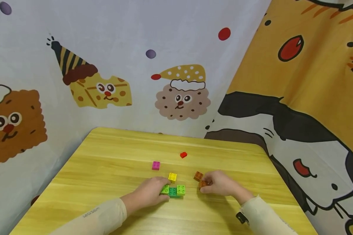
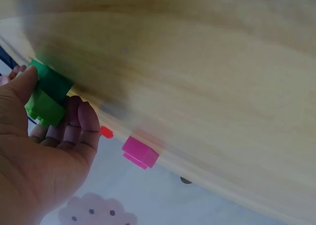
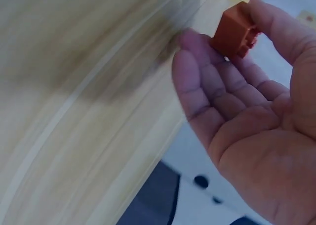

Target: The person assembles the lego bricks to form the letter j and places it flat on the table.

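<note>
In the head view my left hand [image 1: 153,191] grips the left end of a joined block piece. Its base is a dark green brick [image 1: 172,192], with a light green brick [image 1: 180,190] at the right end and another light green brick [image 1: 165,189] at the left, partly covered by my fingers. The left wrist view shows the thumb against the dark green brick [image 2: 53,82]. To the right, my right hand [image 1: 220,183] pinches an orange-brown brick [image 3: 231,31] between thumb and fingers. A second orange-brown brick [image 1: 198,176] sits just beyond it, touching or nearly so.
A yellow brick [image 1: 172,177] stands just behind the green piece. Farther back are a magenta brick [image 1: 156,165] and a small red piece [image 1: 183,154]. The wooden table [image 1: 106,153] has a rounded back edge against a cartoon-printed cloth [image 1: 129,49].
</note>
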`<state>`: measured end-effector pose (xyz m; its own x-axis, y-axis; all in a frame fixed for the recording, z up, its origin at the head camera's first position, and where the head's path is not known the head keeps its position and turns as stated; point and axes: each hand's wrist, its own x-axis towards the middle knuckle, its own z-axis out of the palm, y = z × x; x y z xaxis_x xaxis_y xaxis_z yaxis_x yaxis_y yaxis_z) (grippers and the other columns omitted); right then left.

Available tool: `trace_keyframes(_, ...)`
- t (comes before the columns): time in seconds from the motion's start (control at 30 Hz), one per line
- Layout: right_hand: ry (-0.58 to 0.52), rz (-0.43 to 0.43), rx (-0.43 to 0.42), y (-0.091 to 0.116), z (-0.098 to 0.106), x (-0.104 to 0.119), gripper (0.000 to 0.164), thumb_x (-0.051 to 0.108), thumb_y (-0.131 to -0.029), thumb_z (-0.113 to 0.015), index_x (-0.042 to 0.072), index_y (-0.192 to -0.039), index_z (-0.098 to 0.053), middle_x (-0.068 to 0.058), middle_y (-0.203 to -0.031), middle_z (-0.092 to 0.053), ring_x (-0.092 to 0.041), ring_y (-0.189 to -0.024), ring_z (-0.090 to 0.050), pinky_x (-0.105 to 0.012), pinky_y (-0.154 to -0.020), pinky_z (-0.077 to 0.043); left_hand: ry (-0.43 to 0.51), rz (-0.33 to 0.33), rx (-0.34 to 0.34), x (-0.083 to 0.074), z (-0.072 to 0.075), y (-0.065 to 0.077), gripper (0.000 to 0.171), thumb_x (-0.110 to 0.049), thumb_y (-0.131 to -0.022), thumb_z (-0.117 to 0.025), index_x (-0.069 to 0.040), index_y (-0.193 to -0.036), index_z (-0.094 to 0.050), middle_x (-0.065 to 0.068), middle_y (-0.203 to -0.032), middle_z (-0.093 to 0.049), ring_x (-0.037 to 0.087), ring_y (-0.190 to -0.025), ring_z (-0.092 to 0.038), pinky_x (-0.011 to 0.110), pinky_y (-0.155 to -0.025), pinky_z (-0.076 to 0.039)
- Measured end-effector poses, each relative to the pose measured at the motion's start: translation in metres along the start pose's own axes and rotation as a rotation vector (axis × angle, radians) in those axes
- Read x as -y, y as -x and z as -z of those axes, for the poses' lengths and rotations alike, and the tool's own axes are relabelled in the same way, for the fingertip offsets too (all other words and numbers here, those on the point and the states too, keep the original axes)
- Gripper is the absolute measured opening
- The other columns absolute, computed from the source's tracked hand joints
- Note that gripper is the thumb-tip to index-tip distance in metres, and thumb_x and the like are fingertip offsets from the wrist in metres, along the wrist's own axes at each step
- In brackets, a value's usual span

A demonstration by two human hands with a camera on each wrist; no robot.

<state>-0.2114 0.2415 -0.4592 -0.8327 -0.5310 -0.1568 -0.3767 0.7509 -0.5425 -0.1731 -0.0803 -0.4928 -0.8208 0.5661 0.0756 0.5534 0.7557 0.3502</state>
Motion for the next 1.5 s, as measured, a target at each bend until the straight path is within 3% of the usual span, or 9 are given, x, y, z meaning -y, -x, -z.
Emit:
trace_keyframes(0.23,-0.125,0.107,0.042,-0.013,-0.009,0.035,0.026,0.037,-0.088,-0.076,0.019,-0.106,-0.068,0.012,-0.093,-0.068,-0.009,-0.082,-0.064,-0.028,-0.073,-0.054,0.006,-0.004,-0.014,0.0,-0.003,0.0,0.055,-0.043,-0.082,-0.078,-0.013,-0.126,-0.064,0.006,-0.125,-0.065,0.025,-0.115,-0.062,0.043,-0.096,-0.05)
trace_keyframes(0.47,-0.123,0.14,0.036,-0.021,-0.013,0.058,0.03,0.038,-0.088,-0.075,0.019,-0.11,-0.068,0.011,-0.096,-0.068,-0.008,-0.084,-0.065,-0.026,-0.073,-0.054,0.023,-0.007,-0.018,-0.001,-0.003,-0.001,0.052,-0.041,-0.083,-0.078,-0.013,-0.125,-0.065,0.006,-0.124,-0.066,0.025,-0.113,-0.062,0.043,-0.096,-0.051)
trace_keyframes(0.67,-0.123,0.15,0.043,-0.025,-0.02,0.063,0.026,0.031,-0.088,-0.077,0.016,-0.107,-0.068,0.01,-0.093,-0.067,-0.007,-0.082,-0.065,-0.024,-0.071,-0.055,0.02,-0.012,-0.015,-0.001,-0.003,-0.002,0.051,-0.041,-0.084,-0.078,-0.013,-0.124,-0.065,0.005,-0.122,-0.067,0.023,-0.11,-0.063,0.041,-0.093,-0.052)
trace_keyframes(1.23,-0.064,0.151,0.035,-0.026,-0.029,0.073,0.028,0.03,-0.087,-0.078,0.015,-0.108,-0.068,0.013,-0.09,-0.065,-0.003,-0.082,-0.063,-0.021,-0.071,-0.054,0.025,-0.005,-0.033,-0.001,-0.005,-0.001,0.052,-0.039,-0.083,-0.079,-0.011,-0.124,-0.065,0.005,-0.119,-0.068,0.022,-0.105,-0.065,0.04,-0.09,-0.054)
trace_keyframes(1.5,-0.152,0.095,0.028,-0.025,-0.032,0.073,0.045,0.038,-0.092,-0.071,0.006,-0.123,-0.065,0.001,-0.112,-0.068,-0.011,-0.092,-0.066,-0.026,-0.076,-0.055,0.031,-0.007,-0.037,-0.001,-0.006,0.001,0.051,-0.039,-0.083,-0.079,-0.011,-0.123,-0.066,0.005,-0.117,-0.068,0.022,-0.105,-0.065,0.04,-0.09,-0.054)
